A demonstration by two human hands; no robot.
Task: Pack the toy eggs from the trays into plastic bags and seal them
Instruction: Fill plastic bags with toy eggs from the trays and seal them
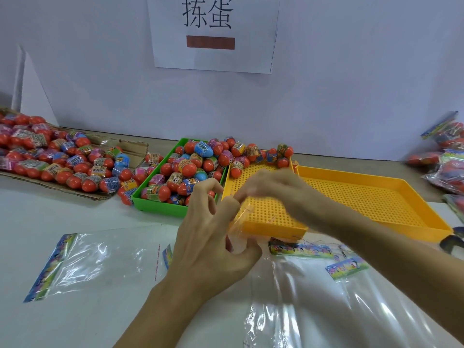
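Nearest to me, in front of the yellow tray [263, 228], my left hand [213, 249] and blurred right hand [273, 190] both pinch a thin clear plastic bag [241, 219] between curled fingers, holding it over that tray's near edge. More empty bags [95, 259] lie flat before the tray. Left of the tray, toy eggs [185, 169] heap in a green tray [160, 205]; a few spill into the yellow tray's far end.
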